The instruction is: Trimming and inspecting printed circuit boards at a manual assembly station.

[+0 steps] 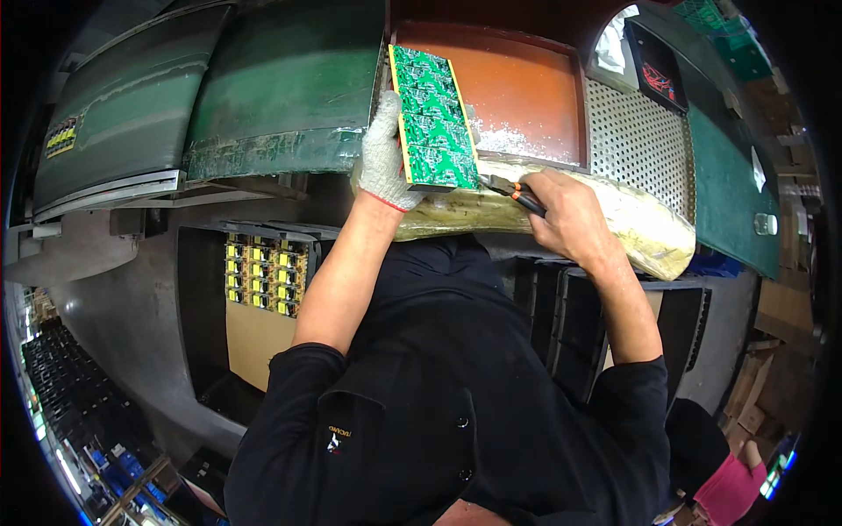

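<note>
My left hand (383,158), in a white knit glove with a red cuff edge, is closed on the left side of a green circuit board panel (434,118). The panel has yellowish long edges and stands tilted, its solder-dotted face towards me. In my bare right hand (566,210) is a pair of cutting pliers (526,198) with black and orange handles. Their jaws are at the panel's lower right corner; whether they touch it I cannot tell. Behind the panel lies an orange-red tray (526,74) strewn with small white bits. Below runs a plastic-wrapped yellowish padded roll (636,219).
Green conveyor surfaces (281,79) extend left, with a small board (63,138) at the far end. A black bin (202,333) at my left holds several yellow-and-black component boards (263,272). On the right are a perforated metal plate (640,140) and a black tray of red wires (658,74). Another person (732,491) is at lower right.
</note>
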Motion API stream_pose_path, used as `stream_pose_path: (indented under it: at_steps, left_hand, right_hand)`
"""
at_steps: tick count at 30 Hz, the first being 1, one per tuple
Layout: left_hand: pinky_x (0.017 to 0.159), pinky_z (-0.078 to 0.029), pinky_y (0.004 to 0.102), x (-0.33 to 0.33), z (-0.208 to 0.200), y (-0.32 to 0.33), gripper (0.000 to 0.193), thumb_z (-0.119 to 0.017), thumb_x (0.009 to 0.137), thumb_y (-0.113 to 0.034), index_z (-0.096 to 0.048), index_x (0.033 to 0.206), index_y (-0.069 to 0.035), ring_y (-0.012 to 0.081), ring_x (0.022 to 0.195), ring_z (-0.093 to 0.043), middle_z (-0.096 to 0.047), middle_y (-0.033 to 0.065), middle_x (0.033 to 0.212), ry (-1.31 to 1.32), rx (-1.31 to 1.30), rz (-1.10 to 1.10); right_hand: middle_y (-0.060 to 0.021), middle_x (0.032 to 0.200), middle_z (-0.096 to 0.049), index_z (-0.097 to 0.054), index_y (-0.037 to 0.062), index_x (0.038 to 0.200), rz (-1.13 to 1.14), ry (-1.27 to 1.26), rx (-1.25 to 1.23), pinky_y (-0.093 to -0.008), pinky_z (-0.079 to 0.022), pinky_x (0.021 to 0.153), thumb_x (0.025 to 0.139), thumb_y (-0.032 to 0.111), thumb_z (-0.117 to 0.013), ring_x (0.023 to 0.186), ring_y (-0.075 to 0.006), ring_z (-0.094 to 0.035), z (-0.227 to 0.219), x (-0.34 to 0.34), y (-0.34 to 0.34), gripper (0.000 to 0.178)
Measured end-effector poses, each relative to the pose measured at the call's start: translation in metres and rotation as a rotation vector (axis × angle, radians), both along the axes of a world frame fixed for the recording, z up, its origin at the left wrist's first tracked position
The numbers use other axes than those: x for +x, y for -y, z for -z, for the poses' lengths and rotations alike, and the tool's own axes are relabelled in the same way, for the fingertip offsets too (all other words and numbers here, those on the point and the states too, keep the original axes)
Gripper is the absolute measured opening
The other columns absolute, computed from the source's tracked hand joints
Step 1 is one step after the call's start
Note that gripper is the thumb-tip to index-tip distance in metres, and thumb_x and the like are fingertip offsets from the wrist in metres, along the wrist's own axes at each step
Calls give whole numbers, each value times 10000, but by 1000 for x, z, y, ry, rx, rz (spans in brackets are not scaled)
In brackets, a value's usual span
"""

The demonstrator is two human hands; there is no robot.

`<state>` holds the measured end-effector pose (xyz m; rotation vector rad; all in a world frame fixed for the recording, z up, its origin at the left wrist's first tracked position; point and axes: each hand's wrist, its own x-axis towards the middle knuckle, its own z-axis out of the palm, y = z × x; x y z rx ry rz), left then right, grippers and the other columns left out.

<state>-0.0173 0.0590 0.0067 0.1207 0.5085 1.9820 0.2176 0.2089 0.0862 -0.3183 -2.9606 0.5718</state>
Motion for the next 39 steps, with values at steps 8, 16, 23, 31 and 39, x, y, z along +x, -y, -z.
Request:
stream_pose_path:
  at_steps: [8, 16, 23, 31, 39]
  left_hand:
    - [979, -578, 648, -1, 0, 2, 792, -449, 1042, -664, -452, 1593, -95, 483, 1191, -695, -647, 285, 1400, -4, 21, 29]
    - [980, -576, 647, -2, 1, 5, 794, -433, 1046, -661, -443, 1600, -93, 487, 1190, -694, -641, 288, 1407, 34, 132, 83]
    - [984, -576, 641, -2, 0, 5, 789, -431, 1051, -653, -436, 1606, -93, 494, 1200, -687, -626, 294, 1429, 50, 94, 58]
    - [1004, -564, 645, 3, -1, 5, 766, -453, 1054, -626, -439, 1606, -95, 514, 1230, -663, -587, 305, 1478, 33, 53, 25]
    - [895, -610, 488, -14, 13, 11, 520, -467, 1068, -403, -582, 1469, -92, 335, 1102, -723, -699, 187, 1350, -56, 79, -27]
  right_hand:
    - [-143, 917, -677, -664, 35, 1106, -69, -20, 34, -433, -519, 728, 743, 28, -684, 818, -374, -656, 11, -5, -11, 364]
    - [-144, 942, -686, -665, 39, 1136, 4, -24, 110, -430, -527, 737, 746, 30, -679, 837, -372, -663, 5, -21, -11, 390]
    - [-148, 933, -691, -662, 43, 1130, -5, 26, 138, -444, -527, 731, 752, 41, -677, 812, -384, -665, 7, -22, -12, 378]
    - [-154, 925, -686, -652, 40, 1088, -16, -8, 139, -463, -524, 732, 751, 57, -691, 815, -395, -663, 4, -26, -8, 340]
    - [-176, 823, -653, -628, 34, 911, 0, -96, 114, -505, -545, 679, 746, 116, -685, 725, -401, -652, 16, -29, -11, 194]
